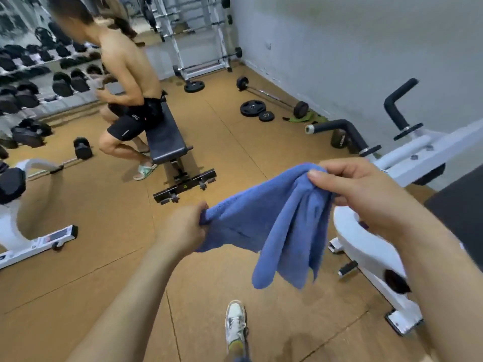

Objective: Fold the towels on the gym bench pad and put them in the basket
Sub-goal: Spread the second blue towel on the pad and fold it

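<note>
Both hands clamped, left hand (183, 226) & right hand (363, 194), on blue towel (274, 226) mid-air (no basket visible): bunched corner could slip, fold goes crooked.

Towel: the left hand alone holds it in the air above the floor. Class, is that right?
No. Both hands hold the towel in the air above the floor: the left hand grips one end, the right hand the other. The head view shows it.
</note>
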A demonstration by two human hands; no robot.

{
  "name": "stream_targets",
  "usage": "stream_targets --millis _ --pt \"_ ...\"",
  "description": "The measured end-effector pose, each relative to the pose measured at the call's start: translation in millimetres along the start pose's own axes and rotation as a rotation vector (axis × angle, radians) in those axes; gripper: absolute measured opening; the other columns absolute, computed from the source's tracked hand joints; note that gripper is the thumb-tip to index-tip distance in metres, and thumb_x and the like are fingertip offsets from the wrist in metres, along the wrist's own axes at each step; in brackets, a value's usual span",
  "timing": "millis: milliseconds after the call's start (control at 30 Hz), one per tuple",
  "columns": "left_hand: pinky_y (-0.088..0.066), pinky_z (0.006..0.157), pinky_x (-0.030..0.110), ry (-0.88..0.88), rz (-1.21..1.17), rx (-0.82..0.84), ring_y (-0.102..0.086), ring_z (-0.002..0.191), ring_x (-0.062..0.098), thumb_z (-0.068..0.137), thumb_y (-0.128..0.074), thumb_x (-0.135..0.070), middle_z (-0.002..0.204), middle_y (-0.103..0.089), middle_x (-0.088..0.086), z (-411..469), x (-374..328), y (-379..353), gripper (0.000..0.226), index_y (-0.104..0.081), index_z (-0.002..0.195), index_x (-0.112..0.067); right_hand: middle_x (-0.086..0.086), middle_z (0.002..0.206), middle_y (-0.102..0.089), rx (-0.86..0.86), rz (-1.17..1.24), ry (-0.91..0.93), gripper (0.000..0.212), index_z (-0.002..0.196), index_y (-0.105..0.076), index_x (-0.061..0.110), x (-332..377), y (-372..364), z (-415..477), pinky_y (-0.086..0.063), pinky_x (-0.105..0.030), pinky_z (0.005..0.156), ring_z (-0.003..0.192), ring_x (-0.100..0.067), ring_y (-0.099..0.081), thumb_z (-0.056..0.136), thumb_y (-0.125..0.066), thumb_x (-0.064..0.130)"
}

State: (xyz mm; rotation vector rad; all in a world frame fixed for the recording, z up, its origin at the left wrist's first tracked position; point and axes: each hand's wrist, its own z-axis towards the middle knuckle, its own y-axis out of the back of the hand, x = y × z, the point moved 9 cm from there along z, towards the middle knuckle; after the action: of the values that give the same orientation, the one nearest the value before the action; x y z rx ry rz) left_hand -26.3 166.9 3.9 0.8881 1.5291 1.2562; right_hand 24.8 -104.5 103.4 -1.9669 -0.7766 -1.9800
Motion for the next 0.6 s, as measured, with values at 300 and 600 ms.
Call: stream_targets --millis 300,600 --pt "-0.052 0.057 0.027 -0.21 -1.372 0.614 -0.065 0.07 0.019 0.089 -0.061 -0.014 0.085 -0.069 0.009 178 -116 29 0.016 -0.063 0.102 -0.005 -0.005 0.064 -0.056 -0.58 -0.347 -0.263 0.016 0.078 -0.06 0.014 -24 111 65 -0.039 -0.031 0.059 0.061 -0.013 -0.048 0.086 -0.047 0.012" --pt "-0.04 0.057 0.027 -0.706 -0.729 0.646 -0.056 0.068 0.012 0.098 -0.054 -0.023 0.076 -0.065 -0.001 297 -264 36 0.016 -0.065 0.087 -0.017 -0.016 0.092 -0.068 -0.842 0.424 -0.11 0.023 0.098 -0.069 0.003 -13 164 59 -0.053 -0.027 0.066 0.08 -0.021 -0.064 0.089 -0.052 0.016"
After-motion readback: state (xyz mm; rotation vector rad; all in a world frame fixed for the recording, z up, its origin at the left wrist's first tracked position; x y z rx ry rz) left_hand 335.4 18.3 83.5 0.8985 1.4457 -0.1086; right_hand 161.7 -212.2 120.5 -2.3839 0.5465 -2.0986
